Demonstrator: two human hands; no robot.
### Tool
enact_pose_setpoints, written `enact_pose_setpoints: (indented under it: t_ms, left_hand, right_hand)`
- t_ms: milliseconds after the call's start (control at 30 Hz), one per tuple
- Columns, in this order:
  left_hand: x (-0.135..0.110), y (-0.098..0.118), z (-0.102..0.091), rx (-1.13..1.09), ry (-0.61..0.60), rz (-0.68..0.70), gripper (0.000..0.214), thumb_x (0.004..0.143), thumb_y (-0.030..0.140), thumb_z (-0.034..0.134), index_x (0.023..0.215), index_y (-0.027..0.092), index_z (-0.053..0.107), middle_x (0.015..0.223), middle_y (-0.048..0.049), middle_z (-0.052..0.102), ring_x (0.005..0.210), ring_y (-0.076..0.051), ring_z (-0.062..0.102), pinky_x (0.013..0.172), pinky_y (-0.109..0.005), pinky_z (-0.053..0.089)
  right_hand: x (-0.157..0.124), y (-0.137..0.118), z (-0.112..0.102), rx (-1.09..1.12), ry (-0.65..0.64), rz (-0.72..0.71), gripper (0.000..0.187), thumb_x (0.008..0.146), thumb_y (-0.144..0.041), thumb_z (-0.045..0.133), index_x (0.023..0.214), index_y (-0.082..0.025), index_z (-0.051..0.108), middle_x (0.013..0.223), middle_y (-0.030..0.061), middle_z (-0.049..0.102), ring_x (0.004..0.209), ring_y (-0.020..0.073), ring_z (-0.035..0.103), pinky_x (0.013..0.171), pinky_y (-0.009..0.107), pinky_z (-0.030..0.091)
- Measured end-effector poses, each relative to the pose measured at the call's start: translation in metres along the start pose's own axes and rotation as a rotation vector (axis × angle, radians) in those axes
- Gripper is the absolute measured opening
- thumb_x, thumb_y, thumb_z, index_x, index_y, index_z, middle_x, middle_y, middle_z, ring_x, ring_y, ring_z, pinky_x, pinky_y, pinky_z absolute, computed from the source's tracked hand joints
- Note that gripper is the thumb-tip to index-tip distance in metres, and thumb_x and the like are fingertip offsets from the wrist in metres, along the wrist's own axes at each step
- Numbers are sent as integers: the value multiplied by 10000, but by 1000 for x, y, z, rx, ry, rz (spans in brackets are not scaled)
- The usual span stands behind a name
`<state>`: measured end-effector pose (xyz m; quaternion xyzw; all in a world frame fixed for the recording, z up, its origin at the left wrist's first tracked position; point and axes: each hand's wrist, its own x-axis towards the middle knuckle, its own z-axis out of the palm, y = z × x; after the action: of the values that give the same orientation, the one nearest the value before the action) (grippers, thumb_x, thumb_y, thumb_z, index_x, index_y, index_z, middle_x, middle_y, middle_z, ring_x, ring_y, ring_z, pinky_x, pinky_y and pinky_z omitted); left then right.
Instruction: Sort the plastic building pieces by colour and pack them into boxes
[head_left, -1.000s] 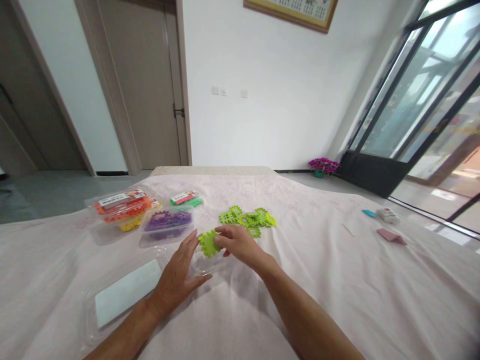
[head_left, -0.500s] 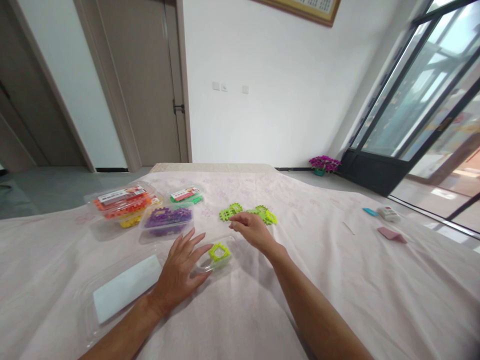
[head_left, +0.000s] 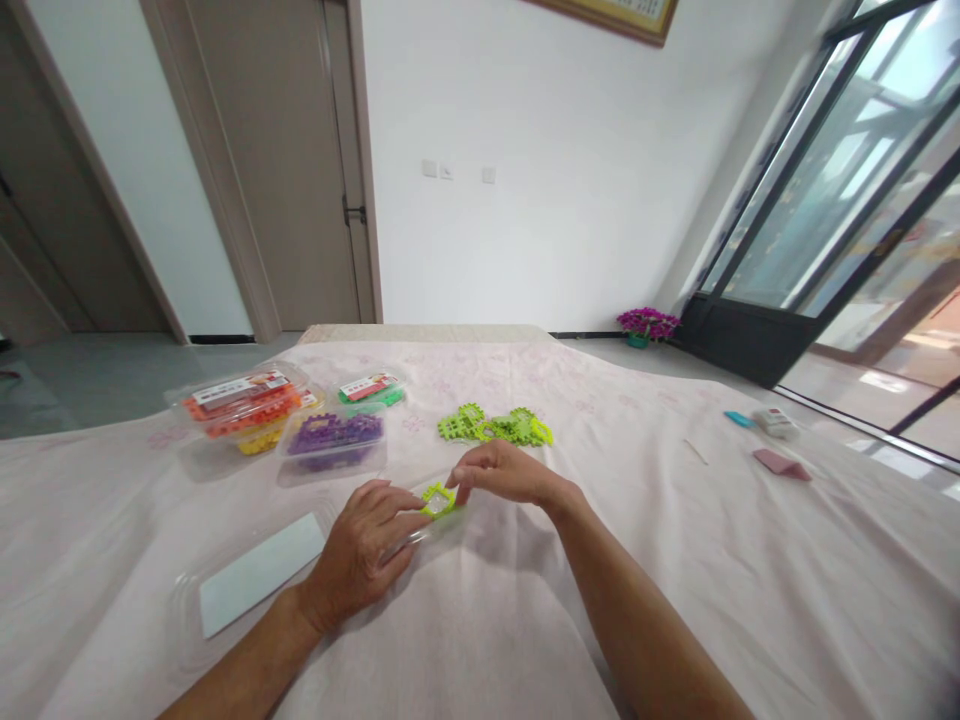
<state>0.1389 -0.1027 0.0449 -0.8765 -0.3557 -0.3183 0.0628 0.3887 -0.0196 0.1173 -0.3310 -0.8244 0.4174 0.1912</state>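
In front of me lies a small clear plastic container (head_left: 431, 533) with a yellow-green toothed building piece (head_left: 437, 500) in it. My left hand (head_left: 371, 535) closes on the container's left side, its fingertips by the piece and its thumb at the near edge. From the right, my right hand (head_left: 499, 472) reaches down with bent fingers at the piece's right corner; the exact contact is partly hidden. Just beyond my right hand, several green building pieces (head_left: 517, 427) lie in a loose heap on the cloth.
Boxes of purple pieces (head_left: 336, 440), orange pieces (head_left: 247, 410) and green pieces (head_left: 371, 390) stand at the left. A clear lid (head_left: 259, 575) with a white label lies near my left forearm. Right: a pink cloth (head_left: 781, 464), a white packet (head_left: 775, 423) and a thin stick (head_left: 695, 452).
My right hand has come down and nearer, from beside the green heap to the container. My left hand's spread fingers have drawn together on the container's side.
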Motion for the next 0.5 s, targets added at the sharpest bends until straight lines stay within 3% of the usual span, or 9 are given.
enact_pose_setpoints:
  t_ms: [67,233,367,500]
  left_hand:
    - [0,1,2,23,-2,-20,328,893,208,571,1213,262,616,1150,-59,696,1071,-222,618,1030,-496,400]
    - [-4,0,8,79,49,-57,452,897,203,564,1342,264,525,1291,-74,632,1217,-232,552,1110,-496,350]
    - [-6,-4,13,120,118,-188,591,859,333,635,1418,256,462,1492,-123,445,1387,-311,398,1150,-547,308]
    - [-7,-6,18,54,88,-342,717,822,459,674,1455,246,415,1578,-160,276,1411,-359,365,1107,-542,387]
  right_hand:
    - [1,-2,6,-105,-58,-9,387,910,-489,557,885,-172,778,866,32,766,782,168,663,719,251,480]
    - [2,-10,12,-286,90,-83,354,954,-426,519,1146,-204,718,1167,60,721,1042,202,657,913,294,461]
    - [2,-20,20,-558,103,-8,439,1026,-419,360,1032,-174,723,1011,98,746,909,213,683,802,305,471]
    - [5,-23,43,-891,94,150,565,1018,-522,303,978,-138,715,920,177,739,861,273,697,752,348,470]
